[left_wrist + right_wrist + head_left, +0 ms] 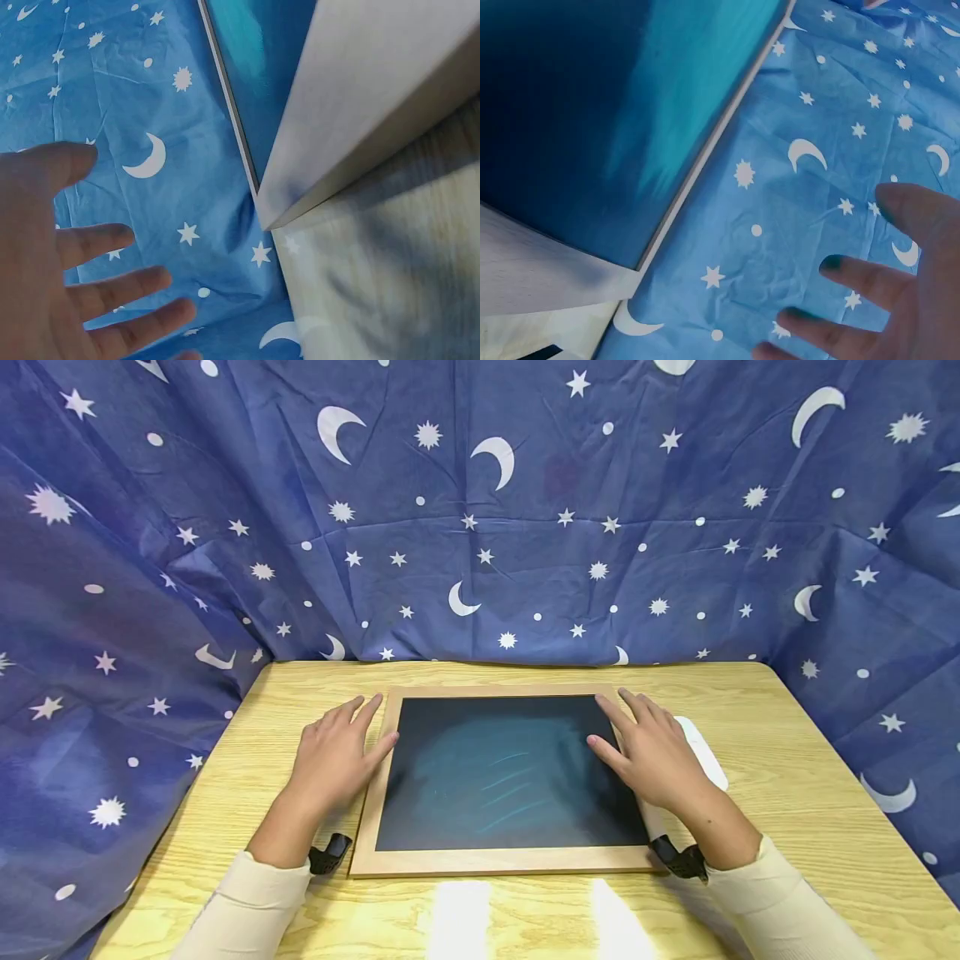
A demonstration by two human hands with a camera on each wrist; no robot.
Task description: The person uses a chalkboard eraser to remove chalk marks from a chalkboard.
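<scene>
A wood-framed chalkboard [450,810] lies on the table, with several faint teal chalk strokes [506,787] near its middle and a smudged haze around them. My left hand [330,764] is at the board's left edge, its fingers spread and its thumb overlapping the frame in the head view. Over the board's right edge is my right hand [652,756], fingers relaxed and apart. Neither palm holds anything in the wrist views, where the left fingers [124,289] are parted and the right fingertips [831,262] show dark green smudges.
Beside my right hand lies a flat white object [703,756], partly hidden by it. The wooden table [780,760] is bordered at the back and sides by a blue curtain [525,543] with stars and moons. Bright light patches [459,918] fall on the near side.
</scene>
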